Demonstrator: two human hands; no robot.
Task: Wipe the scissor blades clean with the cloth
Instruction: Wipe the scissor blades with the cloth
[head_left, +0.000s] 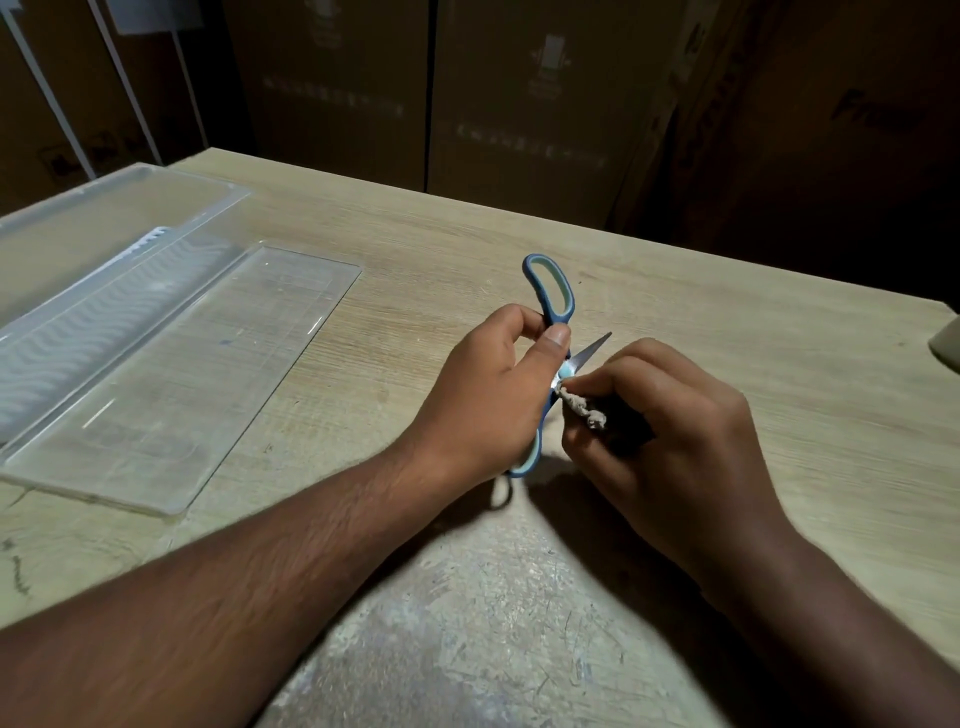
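Note:
My left hand (493, 384) grips a pair of scissors (551, 291) with blue and pale-green handles, held above the wooden table (415, 249). One handle loop sticks up past my thumb, the other shows below my palm. The scissors are spread apart, and one bare blade tip (597, 349) points up and to the right. My right hand (670, 431) pinches a small crumpled grey cloth (584, 410) against the blades near the pivot. The other blade is hidden by the cloth and my fingers.
A clear plastic tray (171, 384) and a ribbed clear lid (88, 312) lie at the table's left. Dark cardboard boxes (519, 104) stand behind the far edge. A pale object (948, 343) pokes in at the right border.

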